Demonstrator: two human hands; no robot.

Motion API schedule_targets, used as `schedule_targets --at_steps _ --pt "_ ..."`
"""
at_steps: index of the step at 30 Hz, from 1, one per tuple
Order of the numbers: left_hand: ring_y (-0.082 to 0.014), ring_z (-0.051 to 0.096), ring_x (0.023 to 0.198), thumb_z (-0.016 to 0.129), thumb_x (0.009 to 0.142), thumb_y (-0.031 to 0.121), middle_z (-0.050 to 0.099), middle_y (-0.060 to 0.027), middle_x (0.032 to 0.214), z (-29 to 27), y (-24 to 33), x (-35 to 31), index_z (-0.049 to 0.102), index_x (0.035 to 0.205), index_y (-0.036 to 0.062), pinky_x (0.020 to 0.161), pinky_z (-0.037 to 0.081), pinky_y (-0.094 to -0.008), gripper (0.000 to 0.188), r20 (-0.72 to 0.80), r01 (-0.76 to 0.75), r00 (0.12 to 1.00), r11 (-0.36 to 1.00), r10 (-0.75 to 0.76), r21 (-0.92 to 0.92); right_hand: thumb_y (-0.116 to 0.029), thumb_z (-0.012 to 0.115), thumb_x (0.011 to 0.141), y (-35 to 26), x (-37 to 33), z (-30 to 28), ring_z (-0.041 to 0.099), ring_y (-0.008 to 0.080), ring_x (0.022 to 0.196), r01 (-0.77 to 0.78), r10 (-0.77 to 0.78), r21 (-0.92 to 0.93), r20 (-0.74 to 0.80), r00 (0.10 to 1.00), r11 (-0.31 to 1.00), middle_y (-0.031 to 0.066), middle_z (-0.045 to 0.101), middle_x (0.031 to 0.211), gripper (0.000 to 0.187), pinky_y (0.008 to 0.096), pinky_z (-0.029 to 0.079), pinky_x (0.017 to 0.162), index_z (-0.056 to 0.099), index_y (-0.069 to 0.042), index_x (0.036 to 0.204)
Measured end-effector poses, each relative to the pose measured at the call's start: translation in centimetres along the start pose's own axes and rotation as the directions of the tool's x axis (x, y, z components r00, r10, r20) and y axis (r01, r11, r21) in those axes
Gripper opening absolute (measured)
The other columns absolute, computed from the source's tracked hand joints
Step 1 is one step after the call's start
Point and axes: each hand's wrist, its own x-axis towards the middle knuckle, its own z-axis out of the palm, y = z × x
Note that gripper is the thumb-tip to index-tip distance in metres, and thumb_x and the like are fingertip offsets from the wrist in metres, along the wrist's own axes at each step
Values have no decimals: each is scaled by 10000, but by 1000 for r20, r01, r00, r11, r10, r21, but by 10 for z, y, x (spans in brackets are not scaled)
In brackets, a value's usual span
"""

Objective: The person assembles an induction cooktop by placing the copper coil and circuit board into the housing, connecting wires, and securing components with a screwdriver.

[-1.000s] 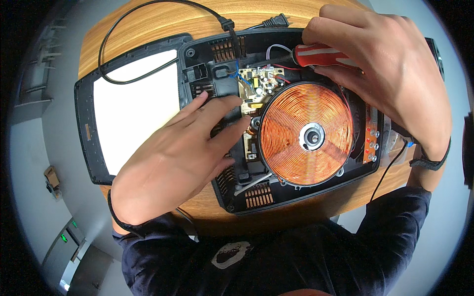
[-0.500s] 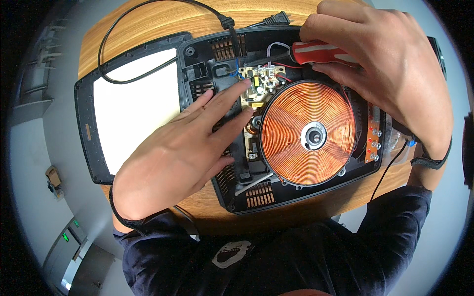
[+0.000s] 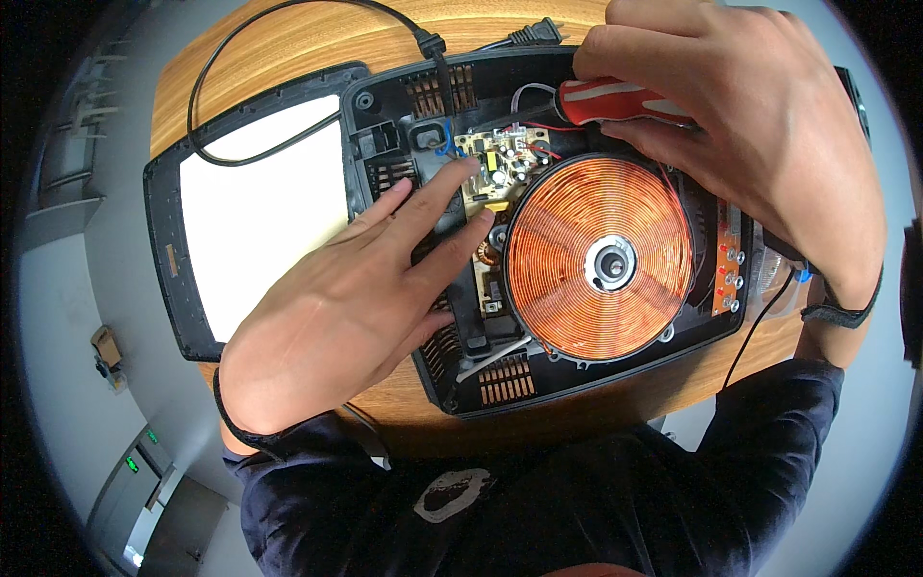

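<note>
An induction cooker's open black base (image 3: 519, 380) lies on the table with its flat copper coil (image 3: 558, 240) exposed. Left of the coil sits a pale circuit board (image 3: 505, 154) with small components. My right hand (image 3: 711, 87) is closed around the red and grey handle of a screwdriver (image 3: 606, 101) at the base's far side. Its dark shaft points left above the board's far edge; the tip is hard to make out. My left hand (image 3: 361, 274) lies palm down, fingers apart, across the left of the base. Its fingertips rest at the board's left edge.
The cooker's top cover (image 3: 260, 192), with a bright white panel, lies to the left, partly under my left hand. A black power cord (image 3: 216, 67) loops over it, its plug (image 3: 538, 34) behind the base. An orange-brown strip board (image 3: 728, 260) sits right of the coil.
My right hand has shifted slightly left with the screwdriver. The cord's entry and the blue wires have also moved a little left. My left hand stays nearly in place.
</note>
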Motion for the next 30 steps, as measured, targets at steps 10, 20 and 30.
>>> schedule_targets --at_steps 10,20,30 --pt "-504 527 1557 901 888 152 325 -158 1856 2 -1 1 506 1725 185 1302 507 -531 927 -31 -26 999 1000 27 11 -123 788 950 -3 3 -1 767 354 960 10 -10 15 -3 1000 1000 107 704 1147 311 439 631 863 734 -91 1254" --pt "-511 525 1558 907 878 161 304 -146 1867 5 -3 0 507 1723 182 1290 519 -532 935 -45 -35 998 999 36 22 -126 771 964 -7 8 -2 764 355 968 30 -30 16 -1 1000 999 108 698 1158 310 437 634 881 733 -92 1269" --pt "-514 514 1572 897 898 173 284 -149 1876 6 -5 -3 483 1738 157 1296 504 -531 936 -39 -43 998 998 44 37 -130 755 978 -12 13 -6 761 356 976 46 -46 21 -4 999 999 109 692 1168 309 435 637 899 731 -94 1285"
